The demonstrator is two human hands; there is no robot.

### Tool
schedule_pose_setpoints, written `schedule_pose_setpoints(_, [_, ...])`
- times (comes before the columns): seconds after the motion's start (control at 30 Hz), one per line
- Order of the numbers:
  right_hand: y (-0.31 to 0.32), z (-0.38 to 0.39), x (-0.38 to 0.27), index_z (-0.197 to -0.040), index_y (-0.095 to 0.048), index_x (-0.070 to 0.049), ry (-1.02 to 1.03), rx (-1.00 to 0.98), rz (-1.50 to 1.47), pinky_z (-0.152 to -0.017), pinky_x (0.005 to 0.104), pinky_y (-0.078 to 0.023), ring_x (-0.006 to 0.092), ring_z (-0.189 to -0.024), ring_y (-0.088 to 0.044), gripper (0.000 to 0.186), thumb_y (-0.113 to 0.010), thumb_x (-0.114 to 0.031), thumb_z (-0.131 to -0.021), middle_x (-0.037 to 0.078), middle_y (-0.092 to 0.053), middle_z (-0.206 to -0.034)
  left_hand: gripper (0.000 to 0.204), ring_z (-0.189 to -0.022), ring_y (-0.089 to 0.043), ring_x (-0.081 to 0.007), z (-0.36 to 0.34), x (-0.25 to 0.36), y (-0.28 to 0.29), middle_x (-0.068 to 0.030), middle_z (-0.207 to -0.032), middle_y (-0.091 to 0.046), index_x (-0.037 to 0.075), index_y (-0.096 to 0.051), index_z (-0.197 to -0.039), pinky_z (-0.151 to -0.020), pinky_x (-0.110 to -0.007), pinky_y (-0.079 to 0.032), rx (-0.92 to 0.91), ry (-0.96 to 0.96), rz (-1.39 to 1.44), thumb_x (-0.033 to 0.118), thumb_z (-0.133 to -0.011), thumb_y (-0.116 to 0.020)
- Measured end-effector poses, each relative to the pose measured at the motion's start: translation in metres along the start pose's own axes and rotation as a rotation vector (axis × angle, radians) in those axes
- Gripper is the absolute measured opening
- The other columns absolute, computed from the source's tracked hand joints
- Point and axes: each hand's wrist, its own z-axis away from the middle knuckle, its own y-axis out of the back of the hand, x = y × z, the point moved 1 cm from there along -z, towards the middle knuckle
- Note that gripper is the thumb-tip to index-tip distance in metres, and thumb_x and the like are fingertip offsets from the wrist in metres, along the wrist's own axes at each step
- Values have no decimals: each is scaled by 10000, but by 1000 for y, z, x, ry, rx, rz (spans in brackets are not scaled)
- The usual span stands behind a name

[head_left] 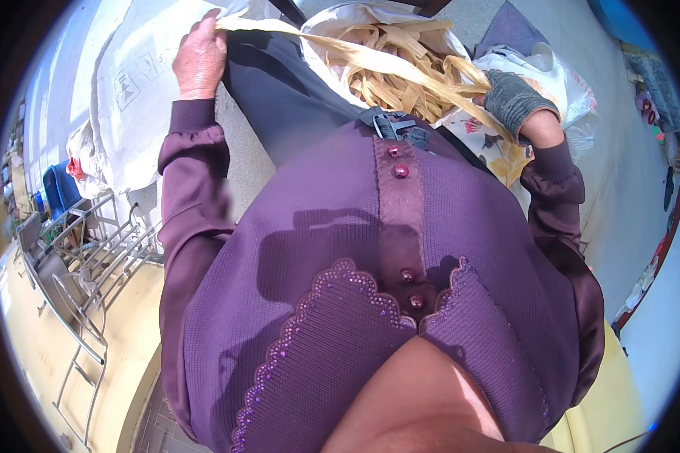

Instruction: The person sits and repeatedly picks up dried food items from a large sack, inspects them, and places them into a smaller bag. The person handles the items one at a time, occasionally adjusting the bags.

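A long, flat, pale yellow strip (355, 54), which looks like dried plant leaf or husk, stretches across in front of me. At the far left, its end is pinched in the closed fingers of my left hand (200, 62). My right hand (517, 104), in a grey knitted covering, is curled at the strip's other part; its fingertips are mostly hidden. More strip hangs below that hand. Between the hands, a white sack (319, 64) stands open with a heap of similar tan strips (389, 87) inside.
A white sack with printing (132, 83) lies at the left. Below it stands a metal tube frame (75, 279). Right of the strip heap are a floral cloth (499, 155) and a clear plastic bag (578, 98). Dark trousers (279, 90) cover my leg.
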Motion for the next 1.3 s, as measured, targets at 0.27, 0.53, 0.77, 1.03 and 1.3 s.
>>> schedule_pose_setpoints(0.27, [22,18,58,-981,-638,-31,-217,-7,208,-714,393,-499,361,-823,-628,253,-601,-124,-749,195,-657,-911,507,-1071,-559,-393,25,-293,44,-248,-1124,-600,-27,-544,-1172,-941,-417,-413,224,621,-178,338,-824,-598])
schedule_pose_setpoints(0.53, [-11,-51,14,-1040,-569,-9,157,521,-59,-700,440,-477,388,-800,-604,389,-618,-340,-840,215,-619,-812,512,-990,-595,-430,66,-354,179,-291,-1051,-604,-72,-485,-1177,-904,-448,-462,439,1030,-519,115,-713,-590])
schedule_pose_setpoints(0.77, [-118,-130,-65,-1141,-574,-95,288,16,381,-859,403,-465,307,-1045,-580,536,-727,-271,-658,135,-601,-1096,507,-1036,-572,-445,130,-371,114,-264,-1114,-603,126,-460,-1322,-914,-479,-438,144,874,-502,206,-822,-475])
schedule_pose_setpoints(1.03, [-119,-130,7,-1157,-591,-101,138,360,-15,-989,375,-392,280,-1150,-509,423,-637,-275,-775,103,-560,-1223,420,-882,-595,-309,317,-343,53,-215,-971,-606,9,-523,-1181,-780,-385,-467,-299,1293,122,279,-860,-537])
schedule_pose_setpoints(1.3, [-111,-143,56,-1219,-544,-73,-563,387,-307,-991,419,-393,343,-1184,-494,584,-699,-356,-732,188,-508,-1293,280,-684,-573,-198,384,-58,-26,-145,-770,-600,-2,-584,-1011,-621,-299,-459,-1165,1027,408,244,-881,-545])
